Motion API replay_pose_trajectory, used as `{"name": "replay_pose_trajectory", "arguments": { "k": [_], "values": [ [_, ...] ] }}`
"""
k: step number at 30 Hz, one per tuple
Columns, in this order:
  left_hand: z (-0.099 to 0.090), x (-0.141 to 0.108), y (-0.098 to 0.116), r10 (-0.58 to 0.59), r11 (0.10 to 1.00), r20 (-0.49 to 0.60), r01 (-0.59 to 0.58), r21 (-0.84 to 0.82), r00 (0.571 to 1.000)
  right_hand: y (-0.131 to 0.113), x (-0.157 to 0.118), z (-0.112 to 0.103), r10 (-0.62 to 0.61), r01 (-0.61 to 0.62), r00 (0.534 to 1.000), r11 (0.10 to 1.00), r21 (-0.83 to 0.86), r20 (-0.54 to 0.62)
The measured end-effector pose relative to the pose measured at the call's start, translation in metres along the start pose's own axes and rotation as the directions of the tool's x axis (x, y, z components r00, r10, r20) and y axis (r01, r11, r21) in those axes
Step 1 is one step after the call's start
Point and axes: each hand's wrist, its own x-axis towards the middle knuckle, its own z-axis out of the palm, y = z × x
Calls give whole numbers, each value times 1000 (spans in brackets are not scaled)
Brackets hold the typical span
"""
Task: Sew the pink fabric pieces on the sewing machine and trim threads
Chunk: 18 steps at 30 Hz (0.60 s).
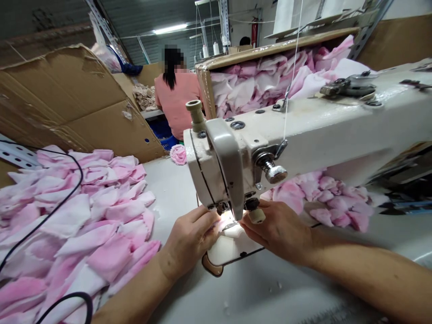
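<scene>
My left hand (189, 240) and my right hand (276, 229) meet under the head of a cream industrial sewing machine (232, 153). Left fingertips pinch a small pink-and-white fabric piece (219, 226) beside the needle area. My right fingers press in from the other side, close to the presser foot, which is partly hidden by the machine's faceplate and my fingers. A lit spot shines on the fabric. Below my hands lies the machine's pale rounded plate (232, 246).
Pink-and-white fabric pieces lie heaped at left (77, 216) and behind the machine (327, 200). A cardboard box (270, 58) holds more. A black cable (50, 207) crosses the left heap. Ahead, a co-worker in a pink top (175, 103) sits near large cardboard sheets (67, 99).
</scene>
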Motion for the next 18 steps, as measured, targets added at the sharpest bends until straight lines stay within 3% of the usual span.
{"name": "replay_pose_trajectory", "arguments": {
  "k": [7, 13, 18],
  "values": [
    [-5, 1, -1, 180, 980, 101, -186, 64, 979, 2, -1, 0, 56, -59, 998, 994, 90, 35],
    [-6, 4, 2, 154, 965, 163, -184, 187, 975, 6, -6, 4, 154, -167, 985, 962, 217, 79],
    [-5, 6, 3, 153, 959, 132, -180, 218, 979, 6, -6, 3, 204, -223, 974, 940, 259, 99]
  ]
}}
